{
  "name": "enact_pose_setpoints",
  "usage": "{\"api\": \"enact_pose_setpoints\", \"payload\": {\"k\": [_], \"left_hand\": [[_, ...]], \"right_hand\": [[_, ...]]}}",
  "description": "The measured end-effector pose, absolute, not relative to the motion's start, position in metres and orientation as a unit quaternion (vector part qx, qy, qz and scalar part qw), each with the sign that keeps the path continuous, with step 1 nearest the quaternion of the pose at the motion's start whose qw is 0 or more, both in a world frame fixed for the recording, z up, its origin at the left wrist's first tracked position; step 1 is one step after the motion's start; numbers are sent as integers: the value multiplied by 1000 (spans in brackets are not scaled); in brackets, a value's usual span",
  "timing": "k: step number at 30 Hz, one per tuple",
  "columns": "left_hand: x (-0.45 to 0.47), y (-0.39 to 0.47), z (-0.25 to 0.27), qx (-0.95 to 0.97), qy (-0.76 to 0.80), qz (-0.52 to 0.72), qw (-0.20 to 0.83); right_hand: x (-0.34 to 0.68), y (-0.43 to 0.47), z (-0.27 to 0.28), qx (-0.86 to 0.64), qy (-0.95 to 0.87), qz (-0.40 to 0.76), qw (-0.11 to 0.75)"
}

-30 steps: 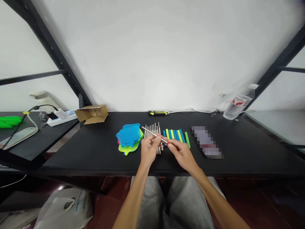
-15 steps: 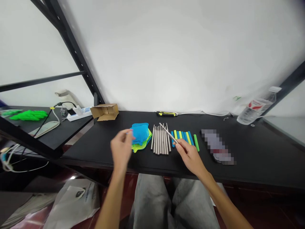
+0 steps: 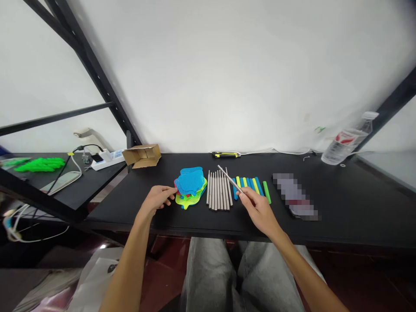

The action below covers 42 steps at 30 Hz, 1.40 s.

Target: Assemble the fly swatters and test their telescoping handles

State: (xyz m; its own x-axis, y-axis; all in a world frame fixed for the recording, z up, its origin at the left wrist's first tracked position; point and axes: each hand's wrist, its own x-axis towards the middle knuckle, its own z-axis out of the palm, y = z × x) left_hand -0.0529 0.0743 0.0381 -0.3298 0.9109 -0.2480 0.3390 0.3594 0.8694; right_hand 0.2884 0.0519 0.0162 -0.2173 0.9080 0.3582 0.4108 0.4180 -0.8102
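Your right hand (image 3: 259,211) held one silver rod (image 3: 230,179) by its near end, tilted over the row of rods (image 3: 217,194). Your left hand (image 3: 157,198) was at the edge of the pink sheet (image 3: 176,183) in the mesh pile (image 3: 191,182) — I couldn't tell if it pinched anything. A soft pinch on just that sheet seemed best — with the rod held steady.

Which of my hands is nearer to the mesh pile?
Left. Your left hand is at the left edge of the mesh pile; your right hand is to the right, past the metal rods, holding another rod.
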Motion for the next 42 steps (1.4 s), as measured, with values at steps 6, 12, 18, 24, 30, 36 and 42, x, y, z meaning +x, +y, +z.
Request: {"api": "enact_pose_setpoints", "payload": {"k": [6,12,18,24,30,36,42], "left_hand": [[-59,74,43,332,712,440,434],[-73,57,45,324,701,458,439],[-90,30,44,340,698,441,450],[-80,11,53,278,704,537,372],[26,42,62,312,517,655,454],[92,71,46,261,420,727,477],[108,68,35,245,385,751,477]], "right_hand": [[289,53,14,-450,-720,288,443],[289,52,17,-452,-723,286,437],[287,52,18,-456,-736,276,417],[290,53,30,-461,-743,245,419],[283,50,51,-495,-772,158,367],[272,46,51,-466,-803,123,349],[262,40,48,-487,-808,88,318]]}}
